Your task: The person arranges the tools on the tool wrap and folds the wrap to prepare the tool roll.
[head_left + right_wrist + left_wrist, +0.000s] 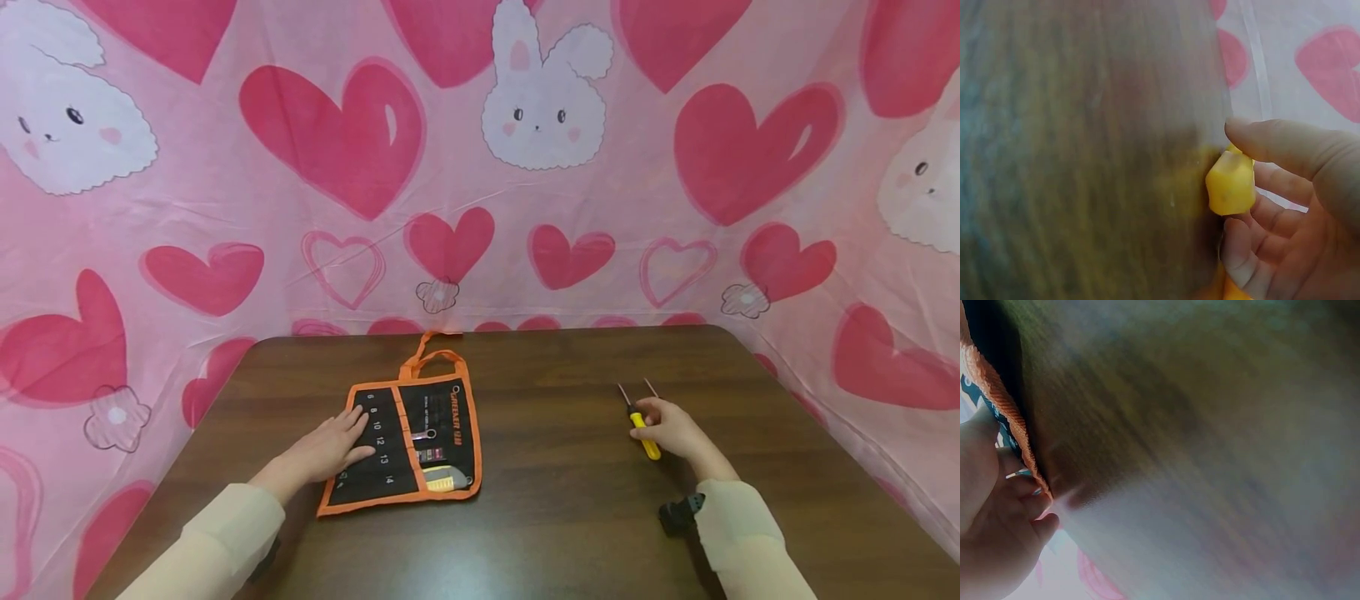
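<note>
A brown wood-grain table point(555, 533) fills the lower part of the head view, its far edge meeting a pink cloth point(465, 192) printed with hearts and rabbits. Nearest are two pale sleeves point(225, 533), with a black device point(678, 515) at the right wrist.

The right-wrist view shows, as the head view does not, the blunt end of a yellow handle between thumb and fingers, with another orange-yellow piece point(1235, 290) below it, partly cut off by the frame. The left-wrist view gives mostly blurred tabletop, with the pouch's orange trim point(1013, 419) running beside the fingers.

The black tool pouch point(393, 467) lies flat under the left hand point(326, 446); the yellow-handled screwdriver point(650, 450) is in the right hand point(671, 427), well apart from the pouch and to its right. A second thin metal shaft point(651, 387) pokes out just past the right fingers, its other end hidden.

The left hand rests palm down, fingers extended and a little apart, on the numbered half. The right hand pinches the handle, its shaft pointing away. A yellow utility knife point(446, 477) sits in the pouch's near right pocket; farther off, an orange strap point(420, 358) trails toward the cloth.
</note>
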Demonstrator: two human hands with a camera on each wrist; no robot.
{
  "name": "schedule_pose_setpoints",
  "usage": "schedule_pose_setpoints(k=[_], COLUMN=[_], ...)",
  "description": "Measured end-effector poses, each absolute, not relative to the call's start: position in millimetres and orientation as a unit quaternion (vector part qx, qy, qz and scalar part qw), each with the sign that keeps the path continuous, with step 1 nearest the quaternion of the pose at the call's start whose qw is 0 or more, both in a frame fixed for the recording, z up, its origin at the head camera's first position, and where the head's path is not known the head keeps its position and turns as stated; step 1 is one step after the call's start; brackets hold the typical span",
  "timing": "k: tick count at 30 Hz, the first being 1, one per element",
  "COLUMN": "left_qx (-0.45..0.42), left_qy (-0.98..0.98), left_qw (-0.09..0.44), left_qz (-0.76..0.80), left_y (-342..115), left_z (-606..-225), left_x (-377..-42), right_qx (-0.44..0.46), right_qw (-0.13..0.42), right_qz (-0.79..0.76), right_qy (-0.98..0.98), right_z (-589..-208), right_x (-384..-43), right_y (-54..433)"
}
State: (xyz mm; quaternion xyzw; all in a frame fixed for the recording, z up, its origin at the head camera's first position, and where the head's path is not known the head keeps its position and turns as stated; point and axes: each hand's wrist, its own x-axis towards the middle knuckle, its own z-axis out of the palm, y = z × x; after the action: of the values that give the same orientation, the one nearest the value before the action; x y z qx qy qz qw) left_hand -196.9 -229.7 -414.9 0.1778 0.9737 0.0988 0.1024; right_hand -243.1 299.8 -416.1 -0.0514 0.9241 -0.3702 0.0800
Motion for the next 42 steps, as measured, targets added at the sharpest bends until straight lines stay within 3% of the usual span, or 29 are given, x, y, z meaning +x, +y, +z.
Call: schedule_pose_setpoints(k=[23, 34, 42], left_qx=[0.175, 0.177, 0.179], left_qy=[0.973, 0.973, 0.973], left_qw=[0.107, 0.103, 0.103], left_qz=[0.105, 0.106, 0.106], left_y=[-228, -230, -228], left_z=[-412, -414, -412], left_x=[-194, -195, -193], right_qx=[-0.043, -0.085, -0.100], right_qw=[0.068, 0.034, 0.041], right_qz=[-0.351, -0.360, -0.371], right_qy=[0.933, 0.929, 0.922], right_z=[-408, -394, -381], right_x=[-244, -248, -252], right_y=[293, 280, 267])
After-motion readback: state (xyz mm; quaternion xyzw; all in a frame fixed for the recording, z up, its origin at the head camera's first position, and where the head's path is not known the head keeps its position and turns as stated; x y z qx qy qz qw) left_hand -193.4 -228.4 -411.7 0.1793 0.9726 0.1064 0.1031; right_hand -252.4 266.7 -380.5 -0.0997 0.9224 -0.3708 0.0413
